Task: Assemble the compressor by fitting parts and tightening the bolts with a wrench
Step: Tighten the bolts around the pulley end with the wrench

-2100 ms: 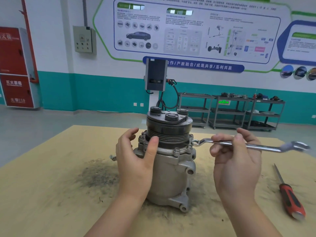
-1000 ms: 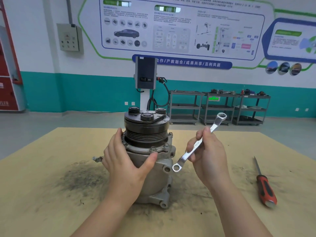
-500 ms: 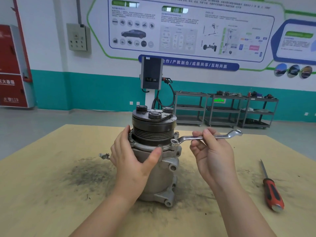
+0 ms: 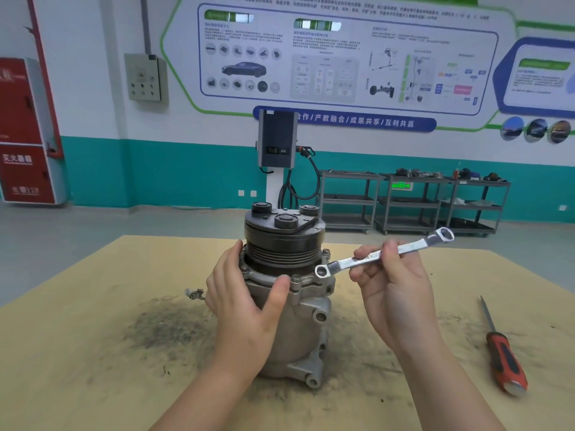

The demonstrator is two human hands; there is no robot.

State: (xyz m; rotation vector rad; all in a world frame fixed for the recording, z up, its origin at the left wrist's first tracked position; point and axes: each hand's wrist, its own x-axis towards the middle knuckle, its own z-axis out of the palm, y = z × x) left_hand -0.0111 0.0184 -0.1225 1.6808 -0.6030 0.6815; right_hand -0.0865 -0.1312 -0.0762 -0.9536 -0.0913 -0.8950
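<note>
The fingers [image 4: 370,276] of the right hand [image 4: 393,293] curl around the middle of a shiny steel double-ended ring wrench [image 4: 384,253], with the thumb pressing it from the near side, so the tool is pinched across the fingertips. That hand floats just to the right of the grey cast-metal compressor with its dark grooved pulley on top [image 4: 286,293], palm turned toward the camera, forearm rising from the lower right. The wrench tilts upward to the right; its lower ring end lies just beside the compressor's flange, near a small silver bolt head on the flange rim [image 4: 325,252], and whether the ring touches the flange cannot be told. The left hand [image 4: 245,301] wraps the left side of the compressor, fingers laid together against the flange and pulley edge, thumb stretched across the front of the housing below another bolt [image 4: 295,279]. The compressor stands upright near the middle of the pale wooden tabletop [image 4: 93,353], with a dark smudge of grime to its left and a small metal fitting [image 4: 194,293] just past the left hand. Well to the compressor's right lies a red-and-black-handled screwdriver [image 4: 504,359], close to the table's right side. Bare tabletop lies between the compressor and the table's far edge behind it.
</note>
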